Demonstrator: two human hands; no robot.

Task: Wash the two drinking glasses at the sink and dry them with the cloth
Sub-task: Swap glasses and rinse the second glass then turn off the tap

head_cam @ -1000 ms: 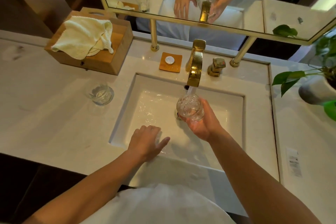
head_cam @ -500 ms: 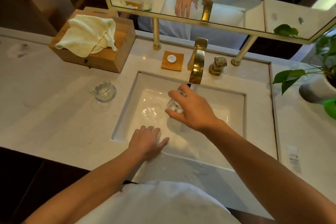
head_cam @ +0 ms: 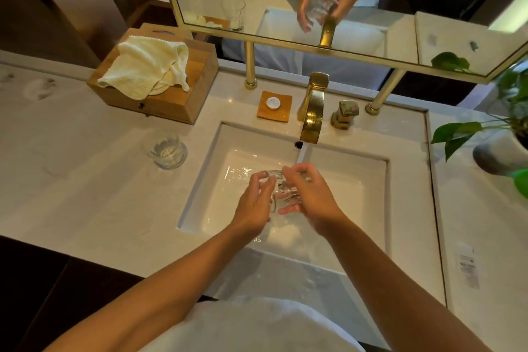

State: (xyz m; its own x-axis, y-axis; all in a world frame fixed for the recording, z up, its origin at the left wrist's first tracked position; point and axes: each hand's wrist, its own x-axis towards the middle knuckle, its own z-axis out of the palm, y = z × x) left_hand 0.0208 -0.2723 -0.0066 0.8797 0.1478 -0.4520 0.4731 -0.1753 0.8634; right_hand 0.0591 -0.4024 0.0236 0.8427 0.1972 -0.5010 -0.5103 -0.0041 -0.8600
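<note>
Over the white sink basin point(head_cam: 357, 180) I hold a clear drinking glass point(head_cam: 281, 194) between both hands. My left hand point(head_cam: 253, 203) wraps its left side and my right hand point(head_cam: 310, 194) covers its right side and top. Water runs from the gold tap point(head_cam: 311, 120) just behind my fingers. The second glass point(head_cam: 167, 150) stands upright on the counter left of the basin. A cream cloth point(head_cam: 148, 68) lies crumpled on a wooden box point(head_cam: 183, 103) at the back left.
A gold tap handle point(head_cam: 345, 114) sits right of the spout. A small wooden dish with a white round soap point(head_cam: 274, 104) lies left of the tap. A potted plant point(head_cam: 503, 146) stands at the right edge. The mirror's gold posts point(head_cam: 250, 66) rise behind the basin.
My left hand left the basin's front edge and rose to grip the glass. My right hand drew the glass back from under the spout toward me.
</note>
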